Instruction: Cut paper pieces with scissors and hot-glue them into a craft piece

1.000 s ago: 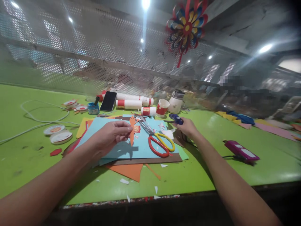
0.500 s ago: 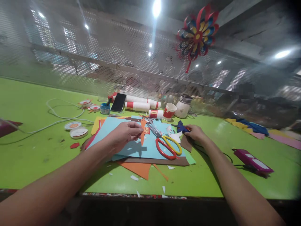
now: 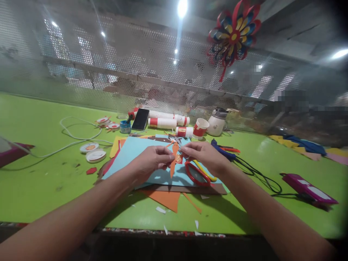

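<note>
My left hand (image 3: 156, 158) pinches a narrow orange paper piece (image 3: 173, 168), pointed at its lower end, above the light blue sheets (image 3: 125, 152). Close to its upper part, my right hand (image 3: 199, 152) has its thumb and fingers pressed together; whatever they hold is too small to make out. Scissors with red and yellow handles (image 3: 196, 178) lie on the sheets under my right hand, their blades partly hidden. To the right, a blue glue gun (image 3: 223, 150) rests on the table with its black cord.
Behind the sheets stand a phone (image 3: 140, 119), a blue jar (image 3: 125, 127), white-and-red paper cups (image 3: 201, 128) and a grey-lidded jug (image 3: 216, 122). A magenta device (image 3: 310, 189) lies right. Orange paper (image 3: 165, 200) and white scraps lie near the front edge.
My right hand has let go of the blue glue gun and moved left beside my left hand at the orange piece. The view has shifted slightly.
</note>
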Demonstrator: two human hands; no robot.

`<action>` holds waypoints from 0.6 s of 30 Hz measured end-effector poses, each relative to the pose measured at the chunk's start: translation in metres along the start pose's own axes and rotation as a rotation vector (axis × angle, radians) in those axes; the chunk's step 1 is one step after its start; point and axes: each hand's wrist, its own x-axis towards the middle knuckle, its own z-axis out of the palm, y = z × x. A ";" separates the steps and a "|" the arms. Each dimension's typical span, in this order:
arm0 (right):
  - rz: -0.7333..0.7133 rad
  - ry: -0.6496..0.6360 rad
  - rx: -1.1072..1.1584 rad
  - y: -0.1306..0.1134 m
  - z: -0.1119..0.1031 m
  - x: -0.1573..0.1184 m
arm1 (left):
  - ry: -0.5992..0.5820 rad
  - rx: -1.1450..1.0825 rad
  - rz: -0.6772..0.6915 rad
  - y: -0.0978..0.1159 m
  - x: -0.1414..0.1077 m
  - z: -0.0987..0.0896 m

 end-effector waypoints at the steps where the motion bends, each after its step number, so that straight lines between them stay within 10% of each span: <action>1: 0.013 -0.008 0.054 0.001 0.004 0.001 | -0.009 0.008 -0.001 -0.001 0.000 0.000; 18: 0.067 -0.011 0.433 0.011 0.011 -0.008 | -0.033 0.047 -0.105 -0.001 -0.001 0.008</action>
